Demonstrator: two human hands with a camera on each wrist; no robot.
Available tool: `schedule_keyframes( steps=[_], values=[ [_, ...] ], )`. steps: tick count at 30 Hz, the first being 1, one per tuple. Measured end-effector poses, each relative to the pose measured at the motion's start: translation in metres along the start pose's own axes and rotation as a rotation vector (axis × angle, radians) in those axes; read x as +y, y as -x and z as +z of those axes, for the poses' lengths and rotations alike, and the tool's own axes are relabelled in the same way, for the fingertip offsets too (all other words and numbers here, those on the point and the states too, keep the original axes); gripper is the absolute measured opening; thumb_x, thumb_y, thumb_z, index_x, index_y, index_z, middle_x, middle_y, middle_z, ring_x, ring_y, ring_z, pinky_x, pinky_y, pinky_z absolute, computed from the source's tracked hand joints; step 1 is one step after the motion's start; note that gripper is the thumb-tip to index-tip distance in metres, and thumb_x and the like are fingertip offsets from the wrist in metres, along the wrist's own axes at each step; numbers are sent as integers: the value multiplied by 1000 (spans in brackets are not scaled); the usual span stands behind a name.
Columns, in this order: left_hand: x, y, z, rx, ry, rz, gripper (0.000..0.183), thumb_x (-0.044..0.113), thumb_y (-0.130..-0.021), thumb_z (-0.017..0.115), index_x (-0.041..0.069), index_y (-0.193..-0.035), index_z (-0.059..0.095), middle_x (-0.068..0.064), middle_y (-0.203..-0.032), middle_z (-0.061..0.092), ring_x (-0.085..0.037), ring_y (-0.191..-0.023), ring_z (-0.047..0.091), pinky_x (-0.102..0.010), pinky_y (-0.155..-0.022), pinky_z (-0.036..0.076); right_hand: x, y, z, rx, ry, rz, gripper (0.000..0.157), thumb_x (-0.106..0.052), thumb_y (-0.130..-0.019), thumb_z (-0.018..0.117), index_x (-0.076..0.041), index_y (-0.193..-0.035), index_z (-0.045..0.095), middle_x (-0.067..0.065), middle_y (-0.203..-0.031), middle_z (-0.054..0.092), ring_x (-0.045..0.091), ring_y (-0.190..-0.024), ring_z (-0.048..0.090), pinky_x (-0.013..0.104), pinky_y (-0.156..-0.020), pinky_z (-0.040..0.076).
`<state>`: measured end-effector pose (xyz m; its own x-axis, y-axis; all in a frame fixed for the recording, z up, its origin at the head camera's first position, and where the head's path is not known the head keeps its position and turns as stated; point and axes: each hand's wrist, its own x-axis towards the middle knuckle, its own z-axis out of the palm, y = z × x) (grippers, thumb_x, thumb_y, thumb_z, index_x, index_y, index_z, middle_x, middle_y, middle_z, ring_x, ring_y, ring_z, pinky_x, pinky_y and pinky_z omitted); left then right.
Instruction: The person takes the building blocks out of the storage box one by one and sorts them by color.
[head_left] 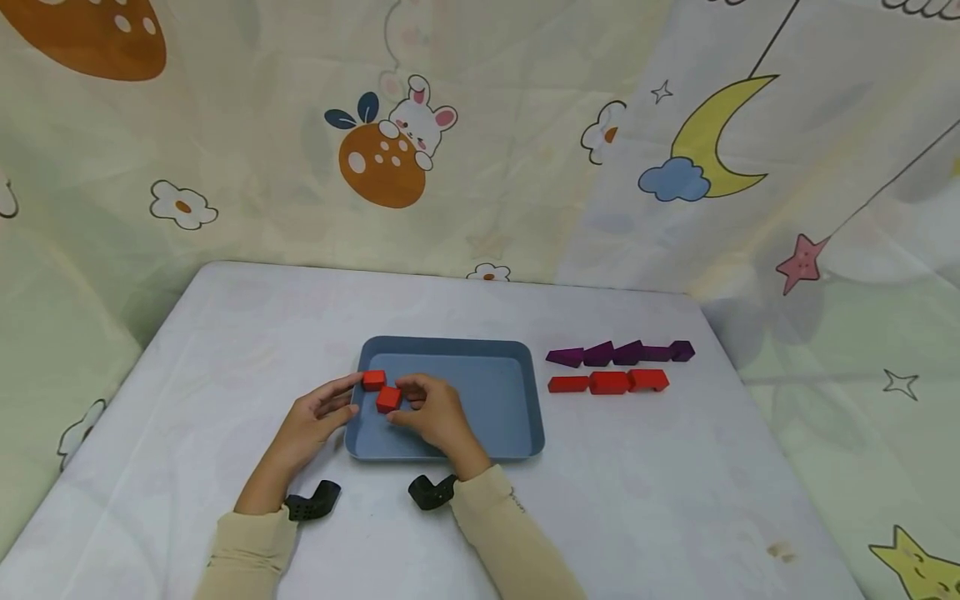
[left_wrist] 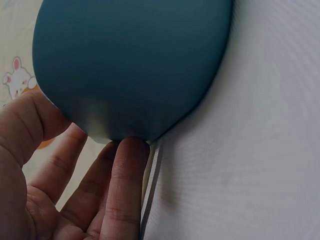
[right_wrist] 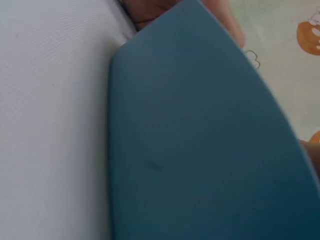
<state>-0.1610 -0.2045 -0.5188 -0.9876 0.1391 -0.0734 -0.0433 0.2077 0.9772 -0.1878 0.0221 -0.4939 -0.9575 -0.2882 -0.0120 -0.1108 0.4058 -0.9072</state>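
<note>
A blue-grey tray (head_left: 483, 417) stands on the white table. In its left part lie two red blocks: one (head_left: 374, 381) by the left wall, and another (head_left: 388, 400) just right of and nearer than it. My left hand (head_left: 311, 421) rests against the tray's left side, its fingertips touching the rim near the first block. In the left wrist view, the fingers of the left hand (left_wrist: 85, 185) meet the tray's outer wall (left_wrist: 135, 65). Over the tray, my right hand (head_left: 438, 417) pinches the nearer block between thumb and fingers. The tray wall (right_wrist: 200, 140) hides that grip from the right wrist view.
Right of the tray, several purple blocks (head_left: 628, 353) lie in a row. Nearer than them is a row of red blocks (head_left: 608, 382). Black wrist devices (head_left: 313, 502) sit under both wrists. A printed cloth (head_left: 510, 167) hangs behind the table.
</note>
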Motion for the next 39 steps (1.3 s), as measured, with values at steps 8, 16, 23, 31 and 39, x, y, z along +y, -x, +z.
schedule_keyframes(
  steps=[8, 16, 23, 31, 39],
  values=[
    [-1, 0, -1, -6, 17, 11, 55, 9, -107, 68, -2, -159, 51, -26, -163, 48, -47, -146, 50, -14, -94, 52, -2, -2, 7, 41, 105, 17, 37, -4, -87, 91, -2, -121, 78, 14, -115, 78, 26, -104, 73, 30, -90, 60],
    [-5, -1, -1, -1, -11, 17, 54, 10, -107, 68, -1, -158, 52, -27, -163, 47, -48, -144, 50, -15, -94, 53, 2, 1, 0, 24, -62, 18, 32, -1, -88, 88, 1, -118, 77, 14, -113, 78, 26, -102, 75, 30, -90, 61],
    [-3, -1, -2, 0, -1, 4, 55, 11, -107, 68, 0, -159, 52, -25, -163, 48, -46, -145, 50, -14, -94, 52, 3, 11, -21, -44, -340, -13, 38, 7, -90, 82, 9, -127, 71, 19, -122, 73, 24, -108, 73, 30, -96, 60],
    [-1, 1, -2, 4, -12, -9, 55, 12, -107, 68, 2, -159, 53, -25, -162, 50, -45, -146, 50, -14, -94, 52, 5, 21, -55, -36, -409, -44, 41, 8, -91, 81, 11, -130, 68, 19, -129, 70, 19, -114, 68, 29, -100, 58],
    [1, 1, -1, 2, -12, -17, 55, 11, -108, 67, 2, -159, 52, -26, -161, 50, -45, -145, 50, -15, -94, 52, 13, 34, -95, -9, -398, -54, 43, 7, -91, 81, 9, -132, 68, 18, -133, 68, 25, -121, 65, 30, -101, 58]
  ],
)
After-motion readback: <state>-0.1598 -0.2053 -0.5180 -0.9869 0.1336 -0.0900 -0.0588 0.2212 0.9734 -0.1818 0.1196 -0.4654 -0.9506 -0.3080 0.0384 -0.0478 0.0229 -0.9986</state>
